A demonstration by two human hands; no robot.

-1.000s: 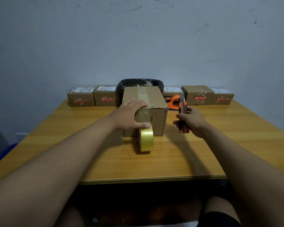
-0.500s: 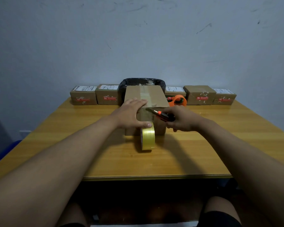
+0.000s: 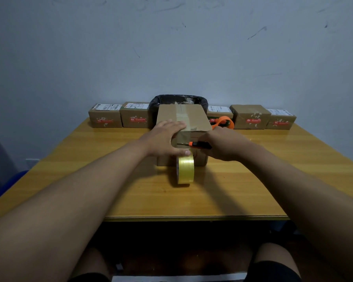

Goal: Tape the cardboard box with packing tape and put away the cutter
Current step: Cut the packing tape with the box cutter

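Note:
A cardboard box [image 3: 194,119] stands mid-table with a strip of clear tape running over its top and down its near face. The yellowish tape roll [image 3: 185,169] stands on edge against the box's front, still joined to that strip. My left hand [image 3: 164,139] lies flat over the box's front left corner, thumb pressing near the roll. My right hand [image 3: 220,145] grips an orange and black cutter [image 3: 198,144], held level, its blade pointing left across the box's near face just above the roll.
Several small printed cardboard boxes [image 3: 105,117] line the back edge of the wooden table [image 3: 253,180]. A black bin [image 3: 177,99] sits behind the main box. An orange tape dispenser [image 3: 223,121] lies right of it. My knees show below the table's front edge.
My right hand has swung the cutter from upright at the box's right side to level in front of the box, blade toward the tape. My left hand has stayed on the box.

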